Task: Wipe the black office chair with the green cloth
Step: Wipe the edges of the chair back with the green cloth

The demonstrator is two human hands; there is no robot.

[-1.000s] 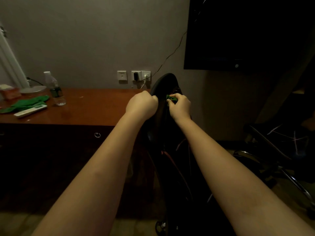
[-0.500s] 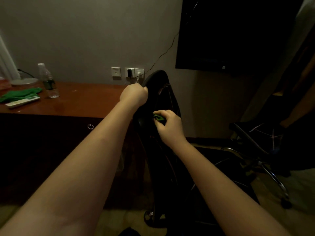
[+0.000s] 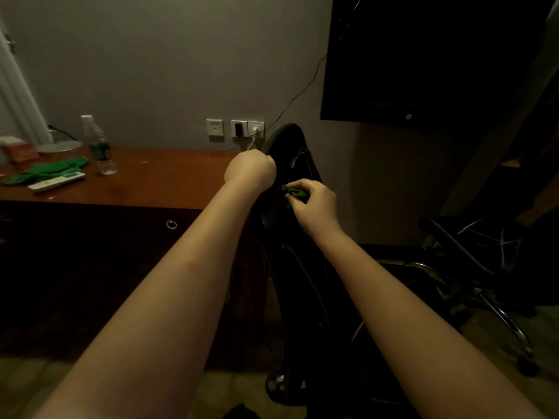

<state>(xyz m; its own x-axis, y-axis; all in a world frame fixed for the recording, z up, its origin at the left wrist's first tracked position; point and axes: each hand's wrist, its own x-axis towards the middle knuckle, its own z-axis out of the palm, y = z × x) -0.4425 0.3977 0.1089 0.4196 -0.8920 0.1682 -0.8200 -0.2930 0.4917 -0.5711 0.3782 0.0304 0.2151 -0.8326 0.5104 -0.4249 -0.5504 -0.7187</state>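
Now, green cloth [image 3: 295, 193] pinched in right hand [image 3: 316, 207] fingers [image 3: 299, 185], left hand [image 3: 251, 170] gripping black office chair [image 3: 286, 137]

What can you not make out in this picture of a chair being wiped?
1. Head view: most of the green cloth is hidden inside the right hand that grips it.
2. Head view: the seat and base of the black office chair are lost in the dark.
3. Head view: the label on the water bottle is too small to read.
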